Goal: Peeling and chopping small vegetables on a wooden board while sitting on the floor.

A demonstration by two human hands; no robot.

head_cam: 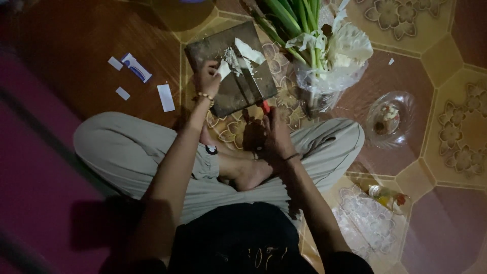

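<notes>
Paper scraps [166, 97] lie at far left on the floor; my left hand [208, 78] presses down on a pale cabbage piece [223, 68] to pin it flat on the dark cutting board [203, 50], set on the floor before my crossed legs for reach. My right hand [276, 134] is closed around a red-handled knife [251, 83], blade laid across the board beside the piece. Right of it, the bagged greens [324, 45] run out of view above; the clear bowl [406, 122] and its contents blur in dim light.
</notes>
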